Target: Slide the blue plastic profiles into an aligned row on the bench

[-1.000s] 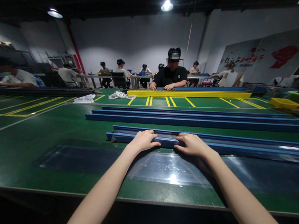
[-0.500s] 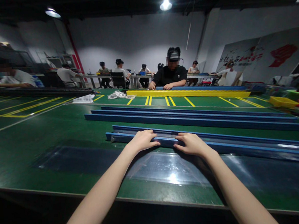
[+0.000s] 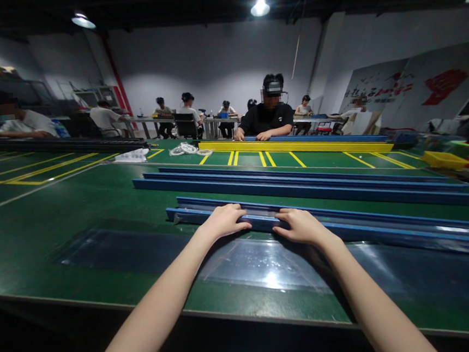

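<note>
A long blue channel rail (image 3: 261, 224) lies across the green table in front of me. My left hand (image 3: 225, 220) is closed over its near wall, thumb on the near side and fingers reaching inside. A short way to the right, my right hand (image 3: 298, 225) grips the same wall in like manner. Inside the channel, between the hands, a clear strip shows. A clear plastic sheet (image 3: 250, 265) lies flat on the table, nearer to me, under my forearms. The rail's right end runs out of view.
More blue rails (image 3: 301, 185) lie just beyond. Across the table (image 3: 77, 206), a person in black (image 3: 268, 119) handles a yellow rail (image 3: 293, 146). White coiled rings (image 3: 183, 148) and a white packet (image 3: 131, 156) lie at back left, a yellow bin (image 3: 445, 161) at right.
</note>
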{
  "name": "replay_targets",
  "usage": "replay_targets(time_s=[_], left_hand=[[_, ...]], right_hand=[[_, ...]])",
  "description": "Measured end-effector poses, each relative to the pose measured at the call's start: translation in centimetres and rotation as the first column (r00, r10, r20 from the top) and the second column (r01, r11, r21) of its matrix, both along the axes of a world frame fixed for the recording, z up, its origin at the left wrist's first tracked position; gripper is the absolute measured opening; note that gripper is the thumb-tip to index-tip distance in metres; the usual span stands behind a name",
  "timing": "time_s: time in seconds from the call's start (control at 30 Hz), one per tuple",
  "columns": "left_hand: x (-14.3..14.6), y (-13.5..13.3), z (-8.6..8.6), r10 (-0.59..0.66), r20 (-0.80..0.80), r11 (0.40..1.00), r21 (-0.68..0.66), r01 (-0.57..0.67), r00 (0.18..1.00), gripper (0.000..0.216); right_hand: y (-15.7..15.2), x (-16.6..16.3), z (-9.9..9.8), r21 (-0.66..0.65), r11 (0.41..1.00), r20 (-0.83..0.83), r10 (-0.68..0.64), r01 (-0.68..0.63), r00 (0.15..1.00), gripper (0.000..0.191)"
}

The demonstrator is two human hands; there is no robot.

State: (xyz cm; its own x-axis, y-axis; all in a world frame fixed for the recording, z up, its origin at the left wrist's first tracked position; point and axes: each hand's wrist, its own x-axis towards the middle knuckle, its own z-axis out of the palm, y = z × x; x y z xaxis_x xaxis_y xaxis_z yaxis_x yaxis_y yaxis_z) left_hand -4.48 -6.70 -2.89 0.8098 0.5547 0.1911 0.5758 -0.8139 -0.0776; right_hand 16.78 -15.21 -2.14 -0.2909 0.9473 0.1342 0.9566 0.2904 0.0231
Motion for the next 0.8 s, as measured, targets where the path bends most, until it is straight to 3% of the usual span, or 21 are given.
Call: replay_targets(time_s=[0.8], left_hand=[[-0.03, 0.06, -0.13, 0.0, 0.007, 1.0, -0.002, 0.0, 1.0, 0.036]], right_hand=[[0.06, -0.45, 0.02, 0.0, 1.0, 0.015, -0.012, 0.012, 1.0, 0.037]])
